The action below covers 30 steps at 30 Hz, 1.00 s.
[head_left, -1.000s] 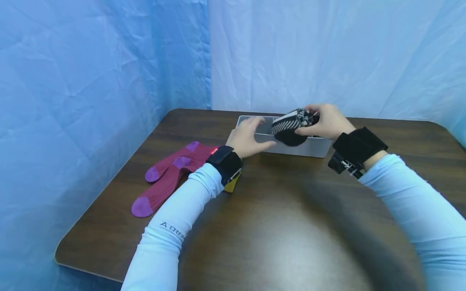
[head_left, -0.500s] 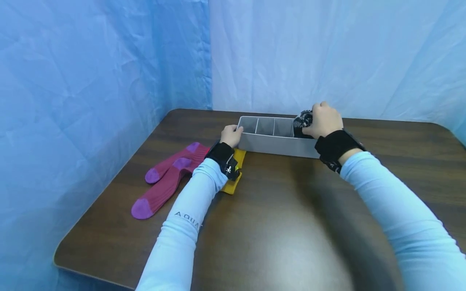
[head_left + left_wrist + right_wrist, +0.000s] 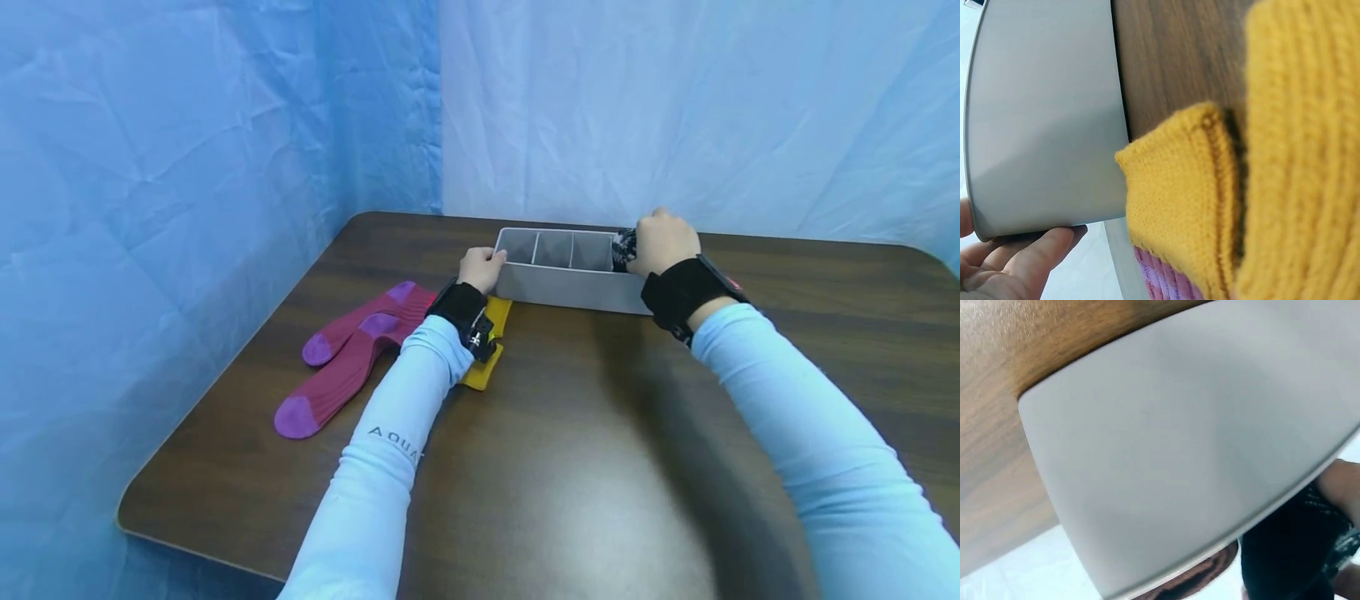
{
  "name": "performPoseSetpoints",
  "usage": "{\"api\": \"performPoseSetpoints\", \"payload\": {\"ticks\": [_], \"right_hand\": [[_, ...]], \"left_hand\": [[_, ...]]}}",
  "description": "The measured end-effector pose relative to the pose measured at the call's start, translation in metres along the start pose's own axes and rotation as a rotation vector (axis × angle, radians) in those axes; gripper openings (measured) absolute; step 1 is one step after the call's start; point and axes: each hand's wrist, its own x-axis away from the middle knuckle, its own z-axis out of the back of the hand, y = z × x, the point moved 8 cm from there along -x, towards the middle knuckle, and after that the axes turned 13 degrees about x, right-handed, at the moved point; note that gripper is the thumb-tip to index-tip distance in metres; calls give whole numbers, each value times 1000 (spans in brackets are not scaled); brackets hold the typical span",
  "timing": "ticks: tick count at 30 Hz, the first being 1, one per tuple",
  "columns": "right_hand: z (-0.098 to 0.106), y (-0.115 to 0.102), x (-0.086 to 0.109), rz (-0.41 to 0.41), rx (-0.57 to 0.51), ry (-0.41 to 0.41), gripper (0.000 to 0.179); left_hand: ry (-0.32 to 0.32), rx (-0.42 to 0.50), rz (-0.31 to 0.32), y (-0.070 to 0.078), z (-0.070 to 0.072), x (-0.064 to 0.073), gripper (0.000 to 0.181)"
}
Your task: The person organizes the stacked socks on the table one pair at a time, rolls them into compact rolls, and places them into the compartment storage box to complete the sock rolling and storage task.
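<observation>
My left hand (image 3: 480,268) grips the left end of a long grey divided box (image 3: 573,286). In the left wrist view, the fingers (image 3: 1041,256) touch its end wall. At the box's right end, my right hand (image 3: 666,243) holds a folded black-and-white patterned sock bundle (image 3: 622,248) down in a compartment. The right wrist view shows the dark bundle (image 3: 1288,550) just past the box's rim, partly hidden by it. A brown-and-black rolled cloth (image 3: 1194,575) sits beside the bundle. Three compartments left of the bundle show bare grey walls.
Maroon socks (image 3: 337,383) with purple toes and heels lie left of my left forearm. Yellow ribbed knitwear (image 3: 1175,181) lies under my left wrist, close to the box. The table's back edge runs behind the box, with blue sheeting (image 3: 600,108) beyond.
My right hand has lowered the sock bundle from above the box into its right end. My left hand has gone from hovering with spread fingers to gripping the box's left end.
</observation>
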Motion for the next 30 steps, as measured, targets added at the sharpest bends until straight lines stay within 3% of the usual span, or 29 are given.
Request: {"api": "performPoseSetpoints", "payload": {"ticks": [1, 3, 6, 9, 10, 12, 14, 15, 20, 21, 24, 27, 28, 30], "right_hand": [[0, -1, -1, 12, 0, -5, 38], [-1, -3, -2, 32, -14, -29, 34], [-4, -3, -2, 47, -46, -81, 27], [-7, -3, -1, 58, -61, -113, 24], [-7, -3, -1, 66, -59, -115, 24], [-6, -4, 0, 85, -55, -111, 25], [-6, -5, 0, 103, -53, -111, 25], [-5, -5, 0, 112, -52, -111, 25], [-4, -6, -1, 148, -49, -108, 18], [-5, -6, -1, 154, -51, -110, 17], [-7, -8, 1, 186, -41, -118, 9], [-13, -8, 2, 210, -57, -157, 11], [-14, -7, 2, 222, -62, -169, 12], [-19, -5, 0, 233, -86, -208, 22]], "left_hand": [[2, 6, -6, 2, 2, 4, 59], [4, 13, -9, 25, 9, 27, 55], [-19, 12, 60, 97, 29, 101, 45], [-44, 18, 86, 172, 48, 174, 36], [-52, 23, 104, 193, 53, 194, 34], [-54, 28, 101, 221, 61, 218, 34], [-52, 27, 100, 234, 64, 229, 35], [-51, 30, 97, 231, 62, 225, 35], [-45, 32, 95, 199, 50, 192, 40], [-50, 55, 64, 186, 45, 179, 42], [-54, 61, 77, 174, 40, 172, 43], [-48, 55, 94, 171, 37, 173, 42], [-43, 25, 130, 178, 39, 181, 40], [-42, 14, 134, 183, 40, 187, 38]]}}
